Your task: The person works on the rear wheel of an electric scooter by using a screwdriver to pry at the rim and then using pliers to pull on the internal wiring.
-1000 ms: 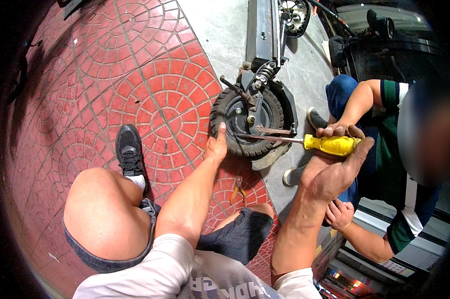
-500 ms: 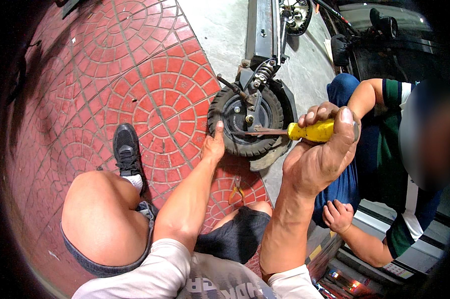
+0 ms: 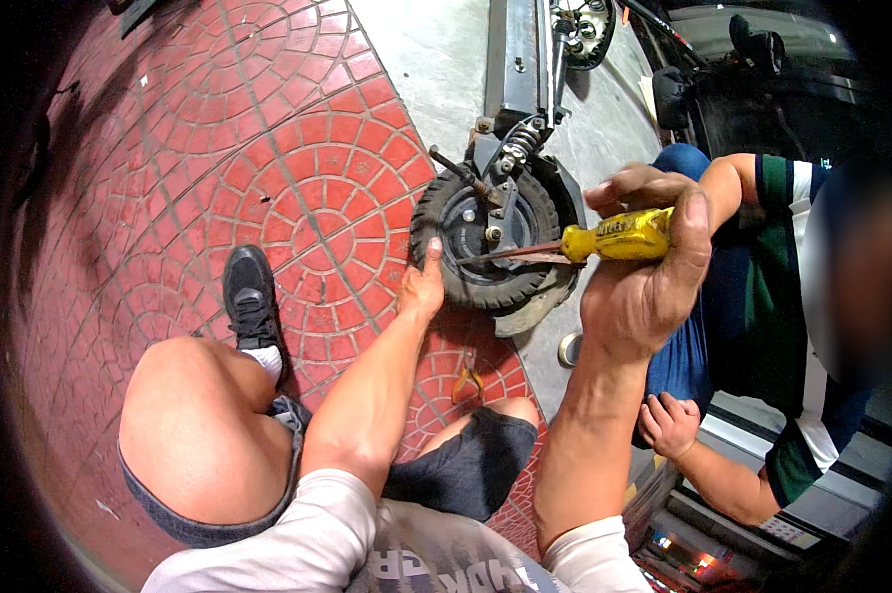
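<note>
Head view: red brick paving (image 3: 218, 148) spreads under me, and a scooter (image 3: 515, 59) lies on the grey concrete beside it. Its small black wheel (image 3: 485, 242) sits just ahead of my knees. My left hand (image 3: 423, 287) presses flat against the tyre's near edge, fingers together. My right hand (image 3: 643, 287) is wrapped tight around a yellow-handled screwdriver (image 3: 614, 235), its blade reaching left into the wheel's rim. Small pliers (image 3: 468, 371) lie on the bricks below the wheel.

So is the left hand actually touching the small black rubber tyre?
Touching. The head view shows the left hand pressed against the near edge of the small black rubber tyre, fingers on its tread with no gap.
</note>
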The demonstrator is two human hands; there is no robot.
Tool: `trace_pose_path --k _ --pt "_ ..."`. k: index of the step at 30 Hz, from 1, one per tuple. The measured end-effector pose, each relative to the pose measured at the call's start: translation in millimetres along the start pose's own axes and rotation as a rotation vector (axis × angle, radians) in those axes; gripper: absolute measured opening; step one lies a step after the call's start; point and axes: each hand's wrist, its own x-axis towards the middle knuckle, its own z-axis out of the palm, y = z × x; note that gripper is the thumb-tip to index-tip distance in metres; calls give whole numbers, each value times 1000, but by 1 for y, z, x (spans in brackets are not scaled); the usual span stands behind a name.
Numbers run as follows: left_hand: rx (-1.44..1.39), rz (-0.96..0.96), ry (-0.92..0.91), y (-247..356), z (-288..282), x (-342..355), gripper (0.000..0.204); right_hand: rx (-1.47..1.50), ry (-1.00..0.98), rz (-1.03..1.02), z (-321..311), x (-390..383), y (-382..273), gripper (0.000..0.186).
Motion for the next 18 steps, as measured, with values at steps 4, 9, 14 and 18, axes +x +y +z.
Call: trace_pose_path --k 4,9,14,18 --pt "-10 -14 4 -1 -1 1 139 26 276 43 12 -14 -11 29" --pt "-29 10 -13 -1 -1 -1 140 353 -165 127 -3 -4 -11 29" --pt "-9 7 -33 1 -3 0 140 467 -344 89 -6 0 -12 34" --pt "9 16 -26 -1 -3 3 140 171 252 204 1 -10 -19 33"
